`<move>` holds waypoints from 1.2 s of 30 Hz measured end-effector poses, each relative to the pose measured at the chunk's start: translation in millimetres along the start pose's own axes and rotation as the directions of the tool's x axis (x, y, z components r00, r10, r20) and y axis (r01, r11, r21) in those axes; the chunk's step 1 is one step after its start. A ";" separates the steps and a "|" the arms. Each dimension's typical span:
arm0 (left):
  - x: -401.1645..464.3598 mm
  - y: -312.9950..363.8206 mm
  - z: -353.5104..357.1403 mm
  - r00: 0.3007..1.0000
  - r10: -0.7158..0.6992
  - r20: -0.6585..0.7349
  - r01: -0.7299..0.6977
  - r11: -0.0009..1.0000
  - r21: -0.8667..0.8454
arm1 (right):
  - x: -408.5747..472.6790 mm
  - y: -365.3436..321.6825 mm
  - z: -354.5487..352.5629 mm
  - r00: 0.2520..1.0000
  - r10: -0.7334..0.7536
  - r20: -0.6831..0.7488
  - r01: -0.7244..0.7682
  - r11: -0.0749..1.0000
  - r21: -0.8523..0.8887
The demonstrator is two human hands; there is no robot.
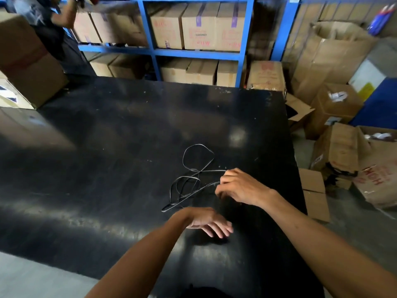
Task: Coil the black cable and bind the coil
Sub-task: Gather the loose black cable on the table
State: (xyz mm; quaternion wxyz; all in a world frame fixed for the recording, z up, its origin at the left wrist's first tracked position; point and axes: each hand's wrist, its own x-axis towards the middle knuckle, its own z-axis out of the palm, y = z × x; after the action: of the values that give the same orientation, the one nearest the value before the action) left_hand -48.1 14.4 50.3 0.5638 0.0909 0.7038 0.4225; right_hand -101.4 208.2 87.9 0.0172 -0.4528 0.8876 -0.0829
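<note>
On the black table (107, 147), black cable (189, 181) laid in loose uncoiled loops near centre, right hand (238, 188) at its 3 o'clock side, fingers curled and pinched on a strand, left hand (206, 220) at 6 o'clock, fingers spread, nothing gripped, cardboard boxes (199, 26) stacked on blue shelving (148, 29) at 12 o'clock.

We face a wide black table (107, 147), its scuffed top catching soft patches of light. Behind it stands a blue metal shelving rack (148, 29) packed with taped cardboard boxes (199, 24). To our right, open cartons (335, 108) crowd a grey floor (354, 233); another box (25, 61) sits at far left.
</note>
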 end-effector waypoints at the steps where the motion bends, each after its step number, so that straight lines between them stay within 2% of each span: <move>1: -3.4 7.0 -4.0 0.999 0.032 0.026 -0.030 0.999 -0.044 | 3.6 4.8 -9.1 1.000 -0.006 0.000 0.006 1.000 0.000; 4: -15.9 25.5 -16.2 0.992 0.101 0.074 -0.092 0.989 -0.119 | 11.0 15.9 -30.7 1.000 -0.017 -0.027 0.017 1.000 0.001; 10: -22.9 47.7 -22.2 0.990 0.108 0.091 -0.103 0.993 -0.053 | 25.9 18.5 -50.7 0.994 -0.045 -0.101 0.055 0.994 0.094; 13: -24.1 59.4 -21.2 0.984 0.119 0.134 -0.109 0.991 -0.080 | 27.3 23.2 -56.1 0.991 -0.025 -0.133 0.038 0.995 0.097; 15: -35.0 72.3 -23.8 0.963 0.196 0.184 -0.177 0.978 -0.115 | 23.4 31.9 -59.4 0.990 -0.005 -0.138 0.014 0.998 0.066; 17: -58.7 90.0 -29.5 0.918 0.335 0.213 -0.301 0.937 -0.176 | 20.7 43.3 -59.1 0.989 0.050 -0.141 -0.043 0.998 0.052; 19: -89.6 111.3 -40.2 0.851 0.497 0.169 -0.445 0.854 -0.270 | 21.1 47.1 -55.4 0.981 0.158 -0.114 -0.134 0.973 0.190; 21: -123.4 135.2 -56.1 0.756 0.653 0.051 -0.593 0.715 -0.370 | 24.5 40.6 -45.3 0.958 0.278 -0.076 -0.216 0.867 0.449; 23: -156.0 159.8 -75.1 0.654 0.746 -0.124 -0.721 0.565 -0.401 | 26.8 31.4 -29.9 0.899 0.423 -0.111 -0.306 0.789 0.532; 25: -181.6 180.4 -95.1 0.572 0.772 -0.277 -0.805 0.463 -0.372 | 27.6 16.2 -13.6 0.852 0.516 -0.092 -0.347 0.687 0.639; 27: -196.9 192.1 -115.0 0.541 0.750 -0.382 -0.836 0.428 -0.344 | 28.9 -2.8 -1.9 0.815 0.573 -0.083 -0.333 0.580 0.743; 30: -207.6 192.8 -143.4 0.559 0.678 -0.476 -0.829 0.463 -0.314 | 19.3 -24.8 6.5 0.753 0.654 -0.080 -0.305 0.454 0.837; 33: -210.8 181.0 -167.5 0.632 0.589 -0.503 -0.770 0.548 -0.326 | 2.1 -30.5 -8.2 0.676 0.728 -0.115 -0.231 0.357 0.905; 36: -203.4 165.5 -181.7 0.697 0.512 -0.501 -0.697 0.646 -0.311 | -9.6 -23.8 -44.9 0.562 0.810 -0.164 -0.043 0.226 0.973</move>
State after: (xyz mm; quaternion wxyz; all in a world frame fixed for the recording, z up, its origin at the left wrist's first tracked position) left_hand -193.2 -94.3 312.8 0.2469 0.1020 0.5951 0.7580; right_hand -81.4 208.1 135.6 -0.0318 -0.0064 0.7193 -0.6939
